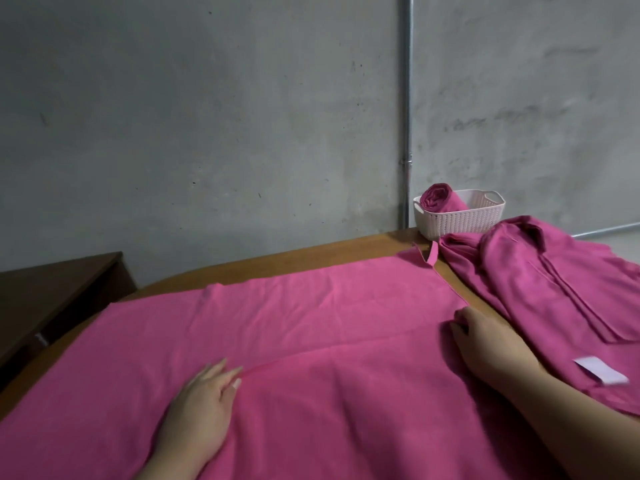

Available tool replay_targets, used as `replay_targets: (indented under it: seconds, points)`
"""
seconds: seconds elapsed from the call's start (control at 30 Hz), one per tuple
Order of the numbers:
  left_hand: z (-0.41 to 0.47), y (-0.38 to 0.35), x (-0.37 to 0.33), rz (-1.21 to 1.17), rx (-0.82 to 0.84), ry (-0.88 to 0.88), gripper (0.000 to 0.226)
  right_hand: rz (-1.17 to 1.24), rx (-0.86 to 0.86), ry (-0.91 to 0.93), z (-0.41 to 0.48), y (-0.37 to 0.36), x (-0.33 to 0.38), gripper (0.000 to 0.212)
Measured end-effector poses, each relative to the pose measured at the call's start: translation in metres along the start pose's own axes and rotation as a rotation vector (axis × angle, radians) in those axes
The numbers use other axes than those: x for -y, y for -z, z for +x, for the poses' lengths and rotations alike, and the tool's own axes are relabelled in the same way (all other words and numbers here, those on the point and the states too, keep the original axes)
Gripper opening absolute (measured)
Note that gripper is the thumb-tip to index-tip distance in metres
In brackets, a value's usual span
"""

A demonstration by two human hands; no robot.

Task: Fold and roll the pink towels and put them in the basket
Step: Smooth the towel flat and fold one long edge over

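A large pink towel [294, 313] lies spread over the wooden table [311, 254], its near part folded up so a fold edge runs across the middle. My left hand [204, 407] lies flat on the folded layer with straight fingers at that edge. My right hand [485, 344] rests on the towel's right edge, fingers bent down onto the cloth. A white woven basket [464, 220] stands at the table's far right corner with one rolled pink towel [440, 197] inside. Beside my right arm lies a rumpled pile of pink towels [554, 292] with a white label [601, 370].
A grey concrete wall stands right behind the table, with a metal pipe [406, 116] running down it. A dark wooden cabinet [52, 292] stands lower at the left. A strip of bare table shows along the far edge.
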State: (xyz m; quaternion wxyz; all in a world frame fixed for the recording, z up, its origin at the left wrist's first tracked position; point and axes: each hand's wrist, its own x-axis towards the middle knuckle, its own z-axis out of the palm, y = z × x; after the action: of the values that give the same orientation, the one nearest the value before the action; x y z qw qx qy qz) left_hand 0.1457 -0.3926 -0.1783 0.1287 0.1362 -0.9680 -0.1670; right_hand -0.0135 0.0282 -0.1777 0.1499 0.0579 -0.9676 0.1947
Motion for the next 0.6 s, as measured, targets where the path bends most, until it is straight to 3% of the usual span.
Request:
replay_targets:
  seconds: [0.13,0.23,0.4,0.6]
  points:
    - [-0.028,0.006,-0.004,-0.029,0.014,0.021,0.027,0.053,0.061,-0.024,-0.026,0.013,-0.007,0.023]
    - [-0.018,0.021,-0.018,-0.027,-0.072,0.07,0.025,0.117,0.058,-0.091,-0.012,0.025,0.003,0.021]
    - [0.051,0.055,-0.047,0.049,-0.254,0.036,0.027,0.197,-0.083,-0.111,0.062,0.035,0.028,0.018]
    - [0.169,0.018,-0.039,0.12,-0.21,0.04,0.024,0.154,-0.09,-0.125,0.161,-0.013,0.036,0.02]
